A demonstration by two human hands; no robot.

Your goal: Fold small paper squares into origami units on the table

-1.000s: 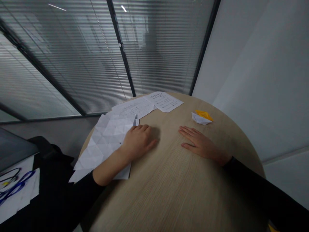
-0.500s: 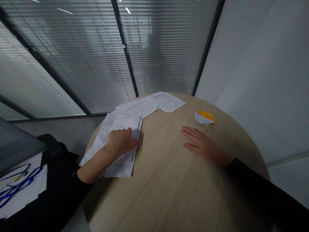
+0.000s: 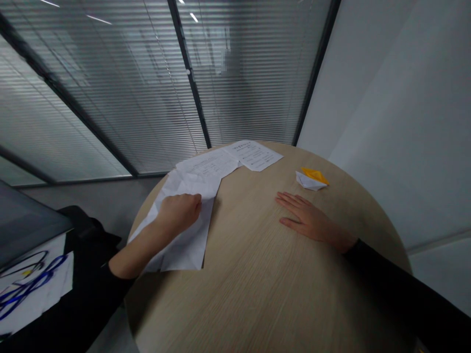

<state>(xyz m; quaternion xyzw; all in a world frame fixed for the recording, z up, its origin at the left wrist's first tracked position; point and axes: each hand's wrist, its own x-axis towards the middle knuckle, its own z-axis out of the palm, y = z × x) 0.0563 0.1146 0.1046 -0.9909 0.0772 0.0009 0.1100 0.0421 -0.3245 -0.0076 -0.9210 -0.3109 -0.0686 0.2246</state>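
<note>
My left hand is closed in a fist on a creased white sheet of paper at the left of the round table. The undersides of its fingers are hidden, so I cannot tell whether any paper is pinched in them. My right hand lies flat on the wooden tabletop with fingers stretched out and nothing in it. Just beyond it sits a small folded paper boat, white in front and yellow behind.
Printed sheets lie at the table's far edge, partly overlapping. Glass panels with blinds rise behind, and a pale wall stands on the right. At the lower left are papers with a blue cord and a black chair.
My left hand has shifted slightly left, and its thumb no longer sticks out to the right. The creased paper under it lies flatter. My right hand has stayed in place.
</note>
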